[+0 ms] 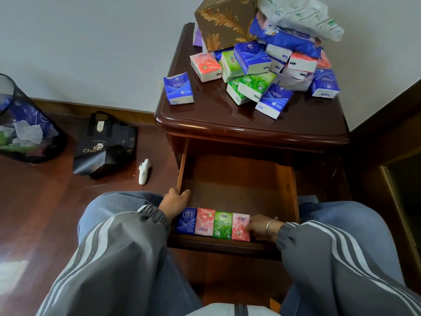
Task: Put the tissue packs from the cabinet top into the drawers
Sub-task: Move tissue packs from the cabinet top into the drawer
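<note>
The dark wooden cabinet (227, 124) has its drawer (289, 192) pulled out. Along the drawer's front edge stand several tissue packs in a row: a blue pack (186, 221), a pink pack (204, 221), a green pack (222, 225) and another pink pack (239, 226). My left hand (174, 201) grips the drawer's left wall at the near corner. My right hand (262, 226) holds the right side of the rightmost pink pack, fingers curled on it. On the cabinet top lies a heap of tissue packs (257, 71), with one blue pack (178, 89) apart at the left.
A brown and gold box (224, 21) and large soft tissue bags (296, 17) sit at the back of the cabinet top. On the floor to the left are a mesh bin (25, 124), a black bag (104, 144) and a small white object (144, 171). My knees flank the drawer.
</note>
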Demonstrator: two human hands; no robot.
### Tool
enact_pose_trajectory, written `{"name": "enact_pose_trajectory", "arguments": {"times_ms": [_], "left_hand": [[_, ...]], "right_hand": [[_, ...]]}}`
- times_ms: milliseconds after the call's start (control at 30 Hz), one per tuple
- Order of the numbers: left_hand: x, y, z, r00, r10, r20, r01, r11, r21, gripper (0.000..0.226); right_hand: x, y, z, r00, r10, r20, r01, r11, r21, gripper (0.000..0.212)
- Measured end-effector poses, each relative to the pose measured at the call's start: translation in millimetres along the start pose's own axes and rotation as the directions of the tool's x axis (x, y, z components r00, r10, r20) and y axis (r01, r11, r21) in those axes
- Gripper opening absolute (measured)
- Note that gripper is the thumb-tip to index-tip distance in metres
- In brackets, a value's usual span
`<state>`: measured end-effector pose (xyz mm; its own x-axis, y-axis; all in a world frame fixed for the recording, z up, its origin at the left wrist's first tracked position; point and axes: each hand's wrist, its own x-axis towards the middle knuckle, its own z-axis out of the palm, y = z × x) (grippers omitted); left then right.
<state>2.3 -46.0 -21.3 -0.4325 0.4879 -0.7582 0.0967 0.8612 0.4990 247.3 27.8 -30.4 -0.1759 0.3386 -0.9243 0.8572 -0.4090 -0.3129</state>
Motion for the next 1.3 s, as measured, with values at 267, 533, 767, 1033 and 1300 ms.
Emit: {"name": "enact_pose_trajectory", "arguments": {"times_ms": [267,533,767,1033,1300], "left_hand": [[-3.8,-0.2,-0.2,1.000,0.021,-0.003,-0.021,0.999,0.031,0.055],[-11.5,-2.0,0.0,0.999,0.035,-0.025,-0.034,0.998,0.055,0.053],[-16.2,1.6,-1.8,0.974,0.163,-0.158,-0.154,0.986,0.067,0.049],[-45.5,34.4,-28.4,0.633,0.391,-0.668,-0.515,0.857,0.014,0.026],[-71.2,120.7,-83.0,0.334,0.485,-0.808,-0.669,0.726,0.160,0.030]], "right_hand": [[-1.4,-2.3,-1.3,0.951,-0.132,-0.281,0.022,0.931,-0.364,0.042],[9.1,5.7,16.8,0.922,-0.362,-0.139,0.238,0.812,-0.533,0.048],[-11.8,-7.9,3.0,0.899,-0.359,-0.252,0.198,0.844,-0.499,0.055],[-99.7,-37.1,-53.1,0.576,-0.644,-0.504,0.526,0.764,-0.374,0.021],[-148.5,-82.7,-126.3,-0.069,-0.584,-0.809,0.601,0.623,-0.501,0.020]]}}
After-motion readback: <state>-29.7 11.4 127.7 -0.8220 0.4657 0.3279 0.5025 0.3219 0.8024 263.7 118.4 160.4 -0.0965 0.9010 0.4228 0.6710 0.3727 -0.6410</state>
